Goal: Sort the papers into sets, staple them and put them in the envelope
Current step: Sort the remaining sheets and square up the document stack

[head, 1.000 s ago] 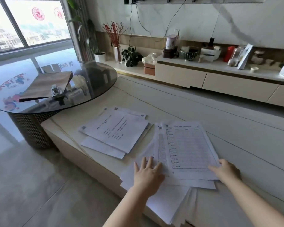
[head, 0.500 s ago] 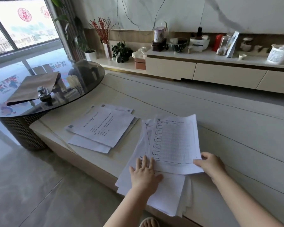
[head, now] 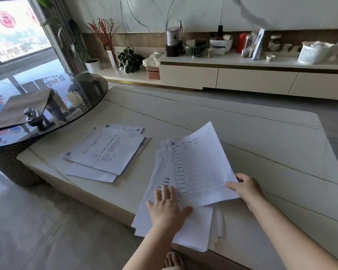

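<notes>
Up off the pile (head: 185, 228) came the grid sheet (head: 200, 168), pinched by the right hand (head: 244, 187) while the flat left hand (head: 167, 208) pressed the rest down, with one set (head: 107, 151) sorted beside it and envelope (head: 21, 107) and stapler (head: 30, 114) untouched.

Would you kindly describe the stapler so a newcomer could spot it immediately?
Look to the round dark glass table left of the long pale table. On it lies a brown envelope; the stapler sits at its near edge, small, dark and shiny, the only metal object there.
</notes>
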Tool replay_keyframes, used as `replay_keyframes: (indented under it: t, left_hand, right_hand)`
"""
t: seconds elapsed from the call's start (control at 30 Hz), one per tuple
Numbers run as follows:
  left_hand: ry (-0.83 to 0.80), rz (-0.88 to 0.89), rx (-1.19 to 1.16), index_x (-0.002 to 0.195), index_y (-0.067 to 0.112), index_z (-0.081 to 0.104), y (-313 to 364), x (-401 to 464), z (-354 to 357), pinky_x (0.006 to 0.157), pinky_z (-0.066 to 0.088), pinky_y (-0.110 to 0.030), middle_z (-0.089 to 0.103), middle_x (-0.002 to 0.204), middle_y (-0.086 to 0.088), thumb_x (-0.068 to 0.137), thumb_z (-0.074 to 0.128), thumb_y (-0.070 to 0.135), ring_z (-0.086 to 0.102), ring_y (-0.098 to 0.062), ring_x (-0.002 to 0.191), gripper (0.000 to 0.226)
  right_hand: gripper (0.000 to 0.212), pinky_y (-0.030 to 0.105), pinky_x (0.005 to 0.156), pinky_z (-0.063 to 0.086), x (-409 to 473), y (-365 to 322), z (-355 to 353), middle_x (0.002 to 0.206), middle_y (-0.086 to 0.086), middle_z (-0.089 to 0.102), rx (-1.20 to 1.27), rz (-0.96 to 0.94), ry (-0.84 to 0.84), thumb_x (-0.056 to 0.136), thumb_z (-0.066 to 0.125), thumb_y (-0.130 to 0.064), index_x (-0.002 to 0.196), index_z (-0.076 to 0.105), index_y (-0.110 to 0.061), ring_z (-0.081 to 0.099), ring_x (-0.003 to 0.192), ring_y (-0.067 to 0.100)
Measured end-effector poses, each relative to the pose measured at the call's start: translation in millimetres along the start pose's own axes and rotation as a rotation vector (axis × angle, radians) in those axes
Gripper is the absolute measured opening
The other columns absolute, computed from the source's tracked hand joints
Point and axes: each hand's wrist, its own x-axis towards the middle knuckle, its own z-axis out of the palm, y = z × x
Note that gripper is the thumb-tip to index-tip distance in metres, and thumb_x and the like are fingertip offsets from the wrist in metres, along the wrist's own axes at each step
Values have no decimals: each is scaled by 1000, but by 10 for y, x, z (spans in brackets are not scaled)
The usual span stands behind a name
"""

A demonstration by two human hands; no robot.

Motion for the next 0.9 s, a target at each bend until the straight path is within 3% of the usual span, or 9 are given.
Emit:
replay_keyframes:
  t: [0.1, 0.17, 0.27, 0.4, 0.47, 0.6, 0.77, 0.9]
  left_hand:
    - [25, 9, -3, 151, 27, 2, -6, 2, -6, 114, 17, -49, -1, 160, 0, 84, 36, 74, 0, -26, 147, 89]
    - [13, -4, -7, 152, 27, -5, -12, 8, 2, 115, 15, -49, -4, 161, -1, 84, 34, 75, -2, -25, 147, 93]
    - [-9, -31, -37, 151, 25, -15, 8, 8, 24, 117, 8, -52, -10, 161, -1, 84, 36, 75, -8, -25, 147, 97]
    - [-52, -40, -40, 152, 28, -10, 121, -1, 51, 116, -1, -57, -16, 159, -5, 79, 37, 79, -15, -30, 146, 100]
    - [-63, -41, -39, 152, 29, -9, 182, 5, 60, 116, -1, -59, -17, 159, -6, 78, 38, 81, -16, -31, 146, 101]
    - [-54, -55, -56, 152, 29, -7, 259, 28, 55, 115, -1, -60, -15, 159, -7, 78, 40, 79, -15, -32, 146, 101]
    - [-53, -70, -65, 152, 29, -6, 360, 77, 53, 115, 1, -60, -14, 160, -6, 77, 41, 80, -14, -33, 146, 103]
    - [-41, -81, -71, 152, 30, -5, 406, 112, 79, 115, 2, -60, -13, 160, -5, 76, 42, 80, -12, -31, 146, 103]
  right_hand:
    - [13, 30, 64, 38, 46, 32, -11, 82, 15, 70, 92, -3, -22, 75, 72, -8, 82, 64, 1, 58, 69, 24]
    - [13, 31, 64, 39, 79, 62, 13, 84, 15, 69, 77, -38, 9, 77, 70, -8, 84, 62, 0, 59, 72, 25]
    - [14, 30, 64, 38, 106, 81, -66, 87, 11, 62, -10, -59, 128, 82, 67, -8, 90, 56, -6, 57, 79, 28]
    - [14, 37, 64, 40, 182, 182, -370, 85, 18, 57, -49, 3, 293, 88, 57, -14, 85, 51, -2, 53, 75, 30]
    - [17, 34, 64, 35, 221, 257, -540, 89, 18, 52, -54, 52, 345, 93, 51, -16, 93, 48, 1, 49, 78, 30]
    - [21, 29, 56, 37, 289, 435, -794, 96, 22, 54, -74, 94, 301, 96, 45, -16, 102, 45, 4, 53, 67, 29]
    - [24, 37, 75, 42, 389, 632, -1099, 109, 23, 59, 120, 177, 456, 91, 52, -12, 108, 53, 4, 53, 89, 32]
    - [30, 39, 80, 44, 449, 674, -1337, 120, 27, 56, 89, 222, 561, 91, 47, -10, 116, 50, 6, 55, 103, 41]
